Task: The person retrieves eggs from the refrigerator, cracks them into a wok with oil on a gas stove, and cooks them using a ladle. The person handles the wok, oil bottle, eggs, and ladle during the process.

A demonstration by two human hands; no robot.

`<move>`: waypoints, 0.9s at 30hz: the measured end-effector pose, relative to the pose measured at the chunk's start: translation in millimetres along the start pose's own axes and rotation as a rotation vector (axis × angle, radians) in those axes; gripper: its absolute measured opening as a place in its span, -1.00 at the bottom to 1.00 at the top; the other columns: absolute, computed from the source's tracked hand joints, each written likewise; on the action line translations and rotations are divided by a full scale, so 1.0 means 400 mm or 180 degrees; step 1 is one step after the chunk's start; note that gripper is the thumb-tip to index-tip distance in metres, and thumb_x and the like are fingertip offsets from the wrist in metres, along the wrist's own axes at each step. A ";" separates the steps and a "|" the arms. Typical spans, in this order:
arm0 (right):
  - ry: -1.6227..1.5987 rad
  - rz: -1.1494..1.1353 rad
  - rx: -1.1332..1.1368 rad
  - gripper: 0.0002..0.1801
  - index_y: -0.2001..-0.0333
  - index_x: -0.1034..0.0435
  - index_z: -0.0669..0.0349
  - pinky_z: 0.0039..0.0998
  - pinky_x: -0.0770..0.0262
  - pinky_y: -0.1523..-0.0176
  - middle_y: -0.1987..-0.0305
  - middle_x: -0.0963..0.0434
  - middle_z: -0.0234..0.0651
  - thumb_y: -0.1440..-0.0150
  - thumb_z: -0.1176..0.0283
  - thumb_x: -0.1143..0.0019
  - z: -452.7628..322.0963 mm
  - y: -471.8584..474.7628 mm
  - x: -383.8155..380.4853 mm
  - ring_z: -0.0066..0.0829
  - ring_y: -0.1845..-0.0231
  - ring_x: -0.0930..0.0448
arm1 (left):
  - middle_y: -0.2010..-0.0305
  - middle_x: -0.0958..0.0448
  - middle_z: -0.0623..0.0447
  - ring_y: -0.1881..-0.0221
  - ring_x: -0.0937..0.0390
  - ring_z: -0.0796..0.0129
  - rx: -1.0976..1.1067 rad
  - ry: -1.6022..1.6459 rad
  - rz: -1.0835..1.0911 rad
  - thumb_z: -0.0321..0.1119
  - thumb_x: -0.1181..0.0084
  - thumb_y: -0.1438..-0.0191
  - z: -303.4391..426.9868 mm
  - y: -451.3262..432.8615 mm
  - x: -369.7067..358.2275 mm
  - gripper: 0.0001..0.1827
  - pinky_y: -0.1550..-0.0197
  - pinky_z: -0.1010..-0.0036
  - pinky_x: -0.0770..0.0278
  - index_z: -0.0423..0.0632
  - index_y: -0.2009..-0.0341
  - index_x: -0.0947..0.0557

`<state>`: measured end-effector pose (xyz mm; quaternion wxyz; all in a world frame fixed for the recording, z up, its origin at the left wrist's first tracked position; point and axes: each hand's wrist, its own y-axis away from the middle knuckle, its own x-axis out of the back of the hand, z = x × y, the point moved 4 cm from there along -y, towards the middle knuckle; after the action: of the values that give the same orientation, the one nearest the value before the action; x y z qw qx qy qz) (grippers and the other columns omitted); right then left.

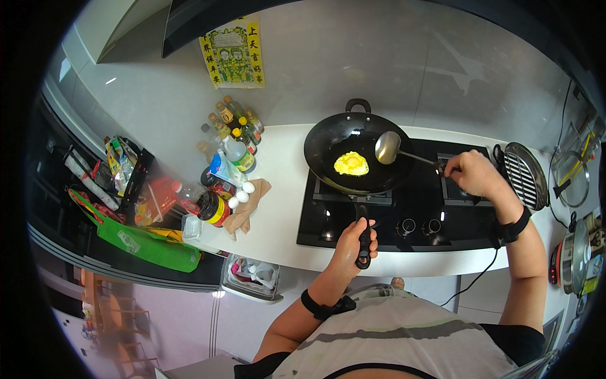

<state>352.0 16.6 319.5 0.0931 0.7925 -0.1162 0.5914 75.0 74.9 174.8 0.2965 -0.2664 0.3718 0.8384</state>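
Note:
My left hand (351, 245) grips the black handle (363, 236) of a dark wok (326, 137), which sits over the left burner of the cooktop. Inside the wok a fried egg (351, 164) lies just left of the middle, its yolk pale yellow and its edge ruffled. My right hand (472, 173) holds the end of a metal ladle (387, 147) between thumb and fingers. The bowl of the ladle hangs over the wok's right side, to the right of the egg and apart from it.
Black glass cooktop (350, 239) has two knobs (419, 227) near its front edge. Several eggs (242, 195) sit by a brown cloth (251, 208) on the left counter, beside seasoning bottles (236, 123). Right of the cooktop leans a lidded pan (523, 175). A waste bin (251, 279) stands below the counter.

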 end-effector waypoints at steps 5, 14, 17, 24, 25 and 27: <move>0.0224 -0.0524 0.0112 -0.74 0.37 -0.62 0.19 -0.26 -0.61 0.27 0.38 -0.65 -0.10 0.10 0.59 0.00 -0.019 -0.051 0.049 -0.15 0.42 -0.66 | 0.42 -0.40 0.07 0.54 -0.38 0.44 0.0017 -0.0013 -0.0018 -0.09 0.11 -0.36 0.000 -0.001 0.001 -0.61 0.58 0.54 -0.39 -0.17 -0.02 -0.36; -0.0624 0.0117 -0.0165 -0.77 0.37 -0.63 0.14 -0.23 -0.56 0.02 0.37 -0.64 -0.08 0.08 0.51 -0.04 -0.020 -0.129 -0.162 -0.04 0.23 -0.64 | 0.42 -0.40 0.05 0.51 -0.35 0.40 0.0017 0.0017 0.0013 -0.10 0.11 -0.36 -0.003 -0.003 0.003 -0.61 0.56 0.53 -0.34 -0.18 -0.02 -0.38; -0.1841 -0.0106 -0.0565 -0.81 0.30 -0.59 0.29 -0.38 -0.55 0.39 0.57 -0.59 -0.13 -0.07 0.55 -0.04 0.004 -0.113 -0.238 -0.35 0.60 -0.62 | 0.43 -0.40 0.05 0.51 -0.35 0.41 0.0024 0.0029 -0.0023 -0.09 0.11 -0.36 -0.003 -0.003 0.004 -0.61 0.56 0.53 -0.34 -0.18 -0.02 -0.38; -0.1617 0.0363 -0.0106 -0.81 0.28 -0.59 0.29 -0.39 -0.53 0.40 0.58 -0.59 -0.14 -0.09 0.55 -0.03 -0.009 -0.064 -0.240 -0.32 0.61 -0.61 | 0.43 -0.40 0.05 0.52 -0.35 0.41 -0.0020 -0.0010 -0.0003 -0.10 0.11 -0.36 -0.006 -0.003 0.008 -0.62 0.57 0.54 -0.33 -0.18 0.00 -0.39; -0.1444 0.0544 0.0133 -0.81 0.28 -0.59 0.27 -0.36 -0.55 0.37 0.54 -0.60 -0.12 -0.08 0.55 -0.04 -0.017 -0.055 -0.229 -0.27 0.56 -0.63 | 0.43 -0.40 0.05 0.52 -0.35 0.41 -0.0011 0.0009 -0.0006 -0.10 0.11 -0.36 -0.007 -0.003 0.008 -0.62 0.57 0.54 -0.33 -0.17 0.00 -0.39; -0.1152 0.0799 0.0437 -0.82 0.29 -0.60 0.22 -0.31 -0.57 0.31 0.47 -0.62 -0.10 -0.05 0.54 -0.06 -0.031 -0.038 -0.212 -0.17 0.48 -0.64 | 0.44 -0.40 0.06 0.53 -0.35 0.41 0.0001 0.0026 0.0030 -0.10 0.11 -0.36 -0.007 -0.003 0.008 -0.63 0.57 0.54 -0.33 -0.17 0.01 -0.40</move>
<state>322.2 41.0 241.5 -0.0576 0.8695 -0.1882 0.4530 74.3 74.5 170.5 0.2911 -0.2680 0.3744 0.8386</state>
